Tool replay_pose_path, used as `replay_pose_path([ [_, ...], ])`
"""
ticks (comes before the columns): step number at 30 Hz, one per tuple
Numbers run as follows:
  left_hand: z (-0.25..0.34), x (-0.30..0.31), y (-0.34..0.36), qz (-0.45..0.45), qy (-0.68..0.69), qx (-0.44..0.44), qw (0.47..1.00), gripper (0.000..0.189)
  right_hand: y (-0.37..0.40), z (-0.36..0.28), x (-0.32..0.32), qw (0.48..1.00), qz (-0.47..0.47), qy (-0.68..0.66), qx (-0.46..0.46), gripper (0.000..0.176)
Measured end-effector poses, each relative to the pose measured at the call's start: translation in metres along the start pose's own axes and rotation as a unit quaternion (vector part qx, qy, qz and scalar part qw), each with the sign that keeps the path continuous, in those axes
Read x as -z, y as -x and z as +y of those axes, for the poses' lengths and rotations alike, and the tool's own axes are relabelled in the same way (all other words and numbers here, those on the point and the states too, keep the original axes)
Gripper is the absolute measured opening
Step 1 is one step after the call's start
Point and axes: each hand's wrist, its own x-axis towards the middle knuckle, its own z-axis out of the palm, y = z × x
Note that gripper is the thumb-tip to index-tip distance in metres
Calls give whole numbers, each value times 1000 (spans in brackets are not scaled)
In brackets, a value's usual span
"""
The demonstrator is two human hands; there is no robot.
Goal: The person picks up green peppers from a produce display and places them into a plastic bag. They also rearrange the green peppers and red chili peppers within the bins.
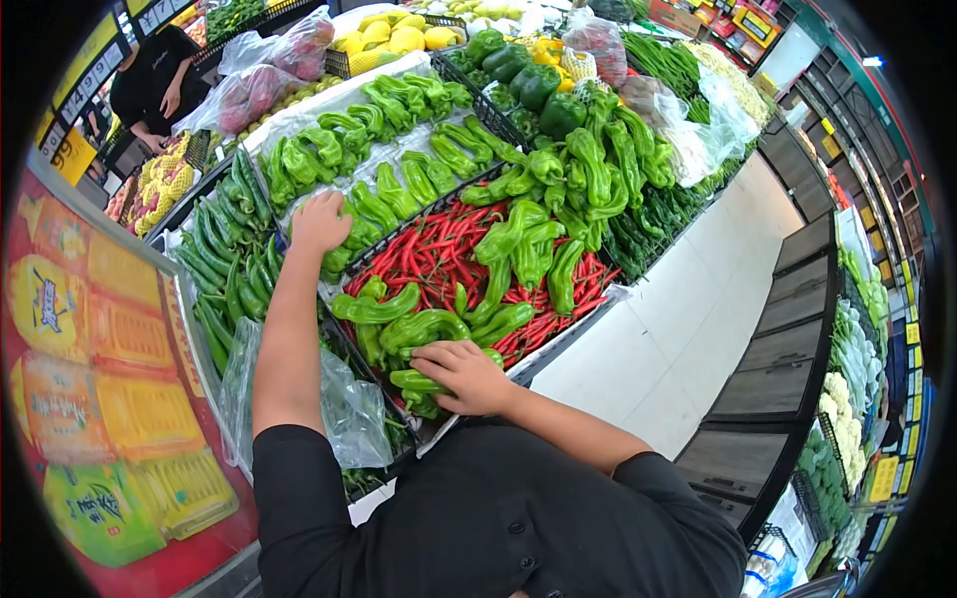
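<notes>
My left hand (321, 223) reaches over the edge between two crates, at the near left corner of rows of light green peppers (384, 189); its fingertips are bent down and what they hold, if anything, is hidden. With its fingers curled, my right hand (467, 377) is on long green peppers (424, 329) at the near end of the crate of red chilies (429, 249). More green peppers (523, 244) lie on top of the chilies. Dark green chilies (224, 234) fill the crate left of my left hand.
A clear plastic bag (349, 414) hangs below my left forearm. Bagged produce (264, 85) stands at the back left, near a person in black (155, 85). Dark bell peppers (538, 85) are farther back. A tiled floor (648, 319) runs along the right.
</notes>
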Motion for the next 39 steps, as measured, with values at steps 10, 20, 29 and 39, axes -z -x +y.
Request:
replay_pose_path([
  [10, 3, -8, 15, -33, -8, -27, 999, 45, 2, 1, 0, 1000, 3, -2, 7, 71],
  [20, 3, -18, 38, -17, 31, -28, 999, 49, -10, 3, 63, 996, 85, 9, 6, 73],
  [29, 3, -13, 47, 6, 43, -38, 998, 42, -51, 74, 130, 912, 39, 255, -320, 50],
  [39, -4, -22, 58, 99, 58, -69, 991, 38, -64, 69, 136, 914, 229, 109, -316, 25],
])
